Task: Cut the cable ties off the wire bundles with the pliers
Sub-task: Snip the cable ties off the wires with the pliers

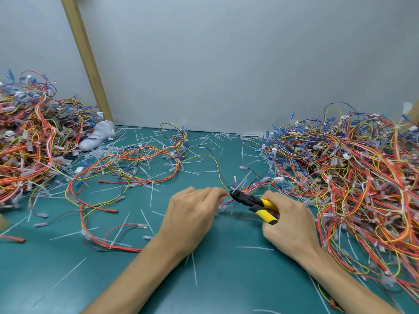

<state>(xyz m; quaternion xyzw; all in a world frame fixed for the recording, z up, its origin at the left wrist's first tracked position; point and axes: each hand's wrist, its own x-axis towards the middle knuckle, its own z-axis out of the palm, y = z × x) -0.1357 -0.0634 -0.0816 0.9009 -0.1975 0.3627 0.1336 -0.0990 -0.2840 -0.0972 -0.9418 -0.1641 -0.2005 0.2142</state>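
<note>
Here, right hand [289,220] grips pliers [248,199] — left hand [190,214] pinches wire bundle [260,184].

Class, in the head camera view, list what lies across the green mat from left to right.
Left heap of tangled red, orange and yellow wires → left hand, gripping a small wire bundle → yellow-handled black pliers → right hand, holding the pliers → right heap of tangled multicoloured wires.

Workshop bench: wire-harness heaps [362,173]
</note>
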